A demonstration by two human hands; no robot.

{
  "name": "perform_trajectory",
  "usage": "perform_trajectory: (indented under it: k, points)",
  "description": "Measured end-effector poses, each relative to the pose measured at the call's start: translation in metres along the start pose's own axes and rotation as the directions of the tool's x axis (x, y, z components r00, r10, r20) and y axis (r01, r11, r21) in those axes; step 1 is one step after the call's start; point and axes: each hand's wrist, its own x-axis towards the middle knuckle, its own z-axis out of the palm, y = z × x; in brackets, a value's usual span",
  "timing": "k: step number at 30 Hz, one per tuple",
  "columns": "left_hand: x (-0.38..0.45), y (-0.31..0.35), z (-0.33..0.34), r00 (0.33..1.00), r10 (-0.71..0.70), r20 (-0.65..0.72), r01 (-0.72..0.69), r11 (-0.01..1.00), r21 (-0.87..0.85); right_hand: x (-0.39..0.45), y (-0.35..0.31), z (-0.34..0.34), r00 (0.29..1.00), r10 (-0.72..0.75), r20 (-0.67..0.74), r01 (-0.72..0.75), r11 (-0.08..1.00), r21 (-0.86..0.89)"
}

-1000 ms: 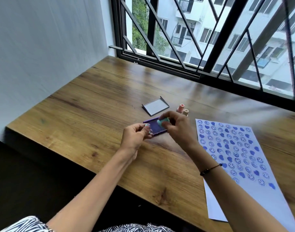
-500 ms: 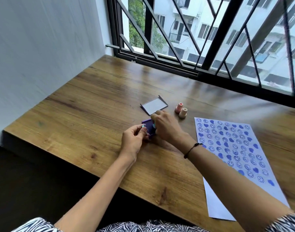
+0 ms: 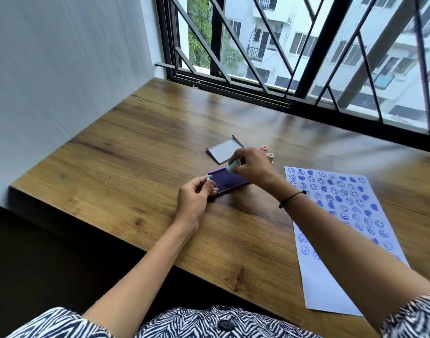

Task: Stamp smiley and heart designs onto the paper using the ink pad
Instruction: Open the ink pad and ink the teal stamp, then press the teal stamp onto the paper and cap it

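Note:
A purple ink pad [image 3: 227, 182] lies open on the wooden table [image 3: 136, 167]. My left hand [image 3: 195, 200] pinches its near left corner. My right hand [image 3: 251, 167] holds a small mint-green stamp [image 3: 233, 166] just above the pad's far edge. To the right lies the white paper [image 3: 343, 240], covered with rows of blue smileys and hearts; my right forearm crosses over its near part.
The ink pad's lid [image 3: 225, 151] lies behind the pad. Two small peach stamps [image 3: 267, 153] stand behind my right hand. A barred window [image 3: 306, 57] runs along the table's far edge and a white wall [image 3: 62, 69] along its left.
My right hand pressed the stamp down onto the pad, then lifted it to the pad's far edge. My left hand kept its hold on the pad.

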Motion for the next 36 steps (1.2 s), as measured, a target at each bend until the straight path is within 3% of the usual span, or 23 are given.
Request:
perform_trajectory:
  k: [5,9,12,17,21,24,29,36]
  points:
    - [0.000,-0.003,0.000,1.000,0.004,0.000,-0.004,1.000,0.009,-0.023,-0.009,0.033,0.973,-0.230,-0.001,0.221,0.936,-0.273]
    - [0.000,-0.002,0.000,1.000,0.006,-0.003,-0.006,1.000,0.021,-0.022,-0.008,0.035,0.970,-0.241,0.015,0.235,0.926,-0.295]
    - [0.000,-0.002,0.001,1.000,0.013,-0.003,-0.013,0.999,0.038,-0.021,-0.008,0.028,0.990,-0.140,-0.030,0.134,0.980,-0.149]
    - [-0.018,-0.004,0.022,0.986,0.038,0.160,-0.047,0.998,0.050,-0.062,0.013,0.004,0.937,0.152,-0.315,-0.106,0.981,0.160]
    - [-0.045,-0.011,0.067,0.906,-0.018,0.423,-0.018,0.997,0.079,-0.113,0.047,-0.027,0.878,0.319,-0.356,-0.262,0.944,0.201]
    - [-0.068,-0.017,0.099,0.799,-0.047,0.599,-0.017,0.995,0.101,-0.157,0.076,-0.050,0.822,0.429,-0.376,-0.375,0.903,0.211]
    - [-0.097,-0.020,0.133,0.656,-0.068,0.752,-0.070,0.986,0.150,-0.214,0.109,-0.072,0.749,0.556,-0.360,-0.529,0.829,0.180]
    - [-0.102,-0.027,0.143,0.659,-0.057,0.750,-0.191,0.952,0.240,-0.228,0.117,-0.070,0.764,0.550,-0.338,-0.570,0.820,0.045]
